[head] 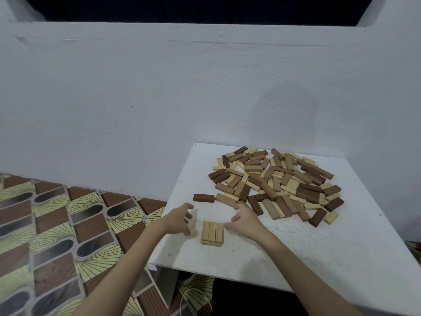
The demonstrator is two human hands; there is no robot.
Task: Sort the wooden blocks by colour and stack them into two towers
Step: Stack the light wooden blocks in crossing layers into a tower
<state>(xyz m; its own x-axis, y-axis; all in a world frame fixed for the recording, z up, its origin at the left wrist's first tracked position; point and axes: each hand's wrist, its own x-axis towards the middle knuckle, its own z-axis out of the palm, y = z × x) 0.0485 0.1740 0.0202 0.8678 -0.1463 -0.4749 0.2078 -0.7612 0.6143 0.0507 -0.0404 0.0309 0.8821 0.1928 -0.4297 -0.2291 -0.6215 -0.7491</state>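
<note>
The low stack of pale wooden blocks (212,233) stands on the white square table (319,247), in front of the mixed heap of dark and pale wooden blocks (276,185). The left hand (178,218) and right hand (245,218) flank this stack, loosely curled and holding nothing, probably to square it. One dark brown wooden block (204,197) lies alone just behind the stack, perhaps to begin the second tower.

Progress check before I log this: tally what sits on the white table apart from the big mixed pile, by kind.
Stack of light blocks: 1
Lone dark brown block: 1
Total: 2
The blocks within the stack and in the mixed pile are too crowded to count.
</note>
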